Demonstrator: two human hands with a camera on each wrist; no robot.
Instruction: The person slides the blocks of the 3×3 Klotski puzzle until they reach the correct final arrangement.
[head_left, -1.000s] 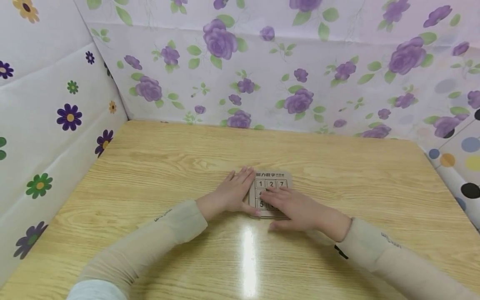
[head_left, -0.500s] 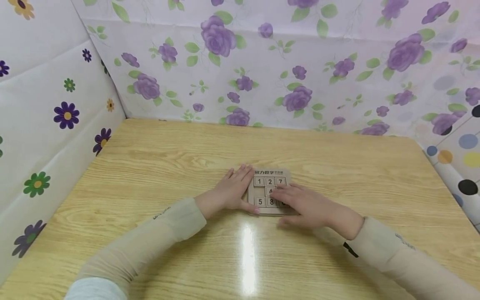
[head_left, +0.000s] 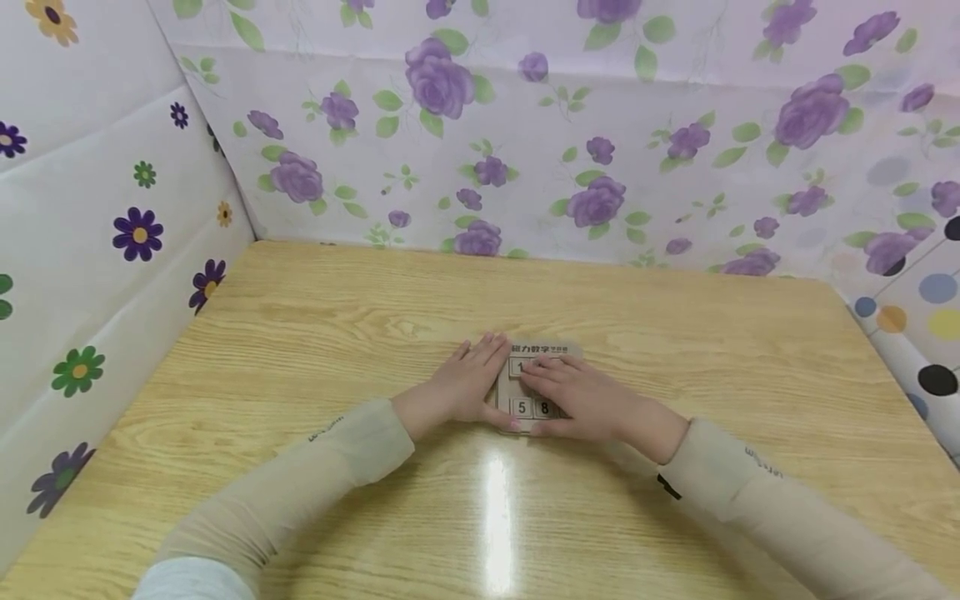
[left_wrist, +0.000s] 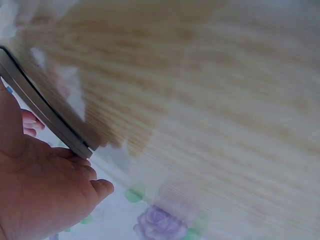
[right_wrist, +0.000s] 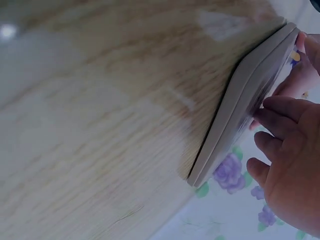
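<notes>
The left hand [head_left: 468, 382] is spread, its thumb parted widely from its extended fingers, and bears against the left side of a magnetic sliding number puzzle [head_left: 517, 388]. Its thumb lies at the lower left corner of the puzzle; its fingertips lie near the upper left corner.

The right hand [head_left: 588, 404] reaches over the puzzle from the right. Its fingers are extended and lie close together across the number field; the fingertips are at the top row, just beside tile 1 [head_left: 515, 367], which they partly cover. The thumb is spread apart from the fingers, near the lower edge of the puzzle.

The puzzle lies flat on the counter [head_left: 360, 321], between the two hands. Tile 5 [head_left: 522, 407] and tile 8 [head_left: 544, 407] sit side by side in the bottom row. The recessed floor shows between tile 1 and tile 5. A printed heading [head_left: 538, 349] runs along the far edge.

A beige left sleeve [head_left: 300, 475] and a beige right sleeve [head_left: 787, 508] cover the forearms. The counter has a wood-grain surface with a bright reflection [head_left: 497, 525] nearer the person. Behind it hangs a purple-rose backdrop [head_left: 525, 125]; a daisy-print cloth [head_left: 90, 292] borders the left side.
</notes>
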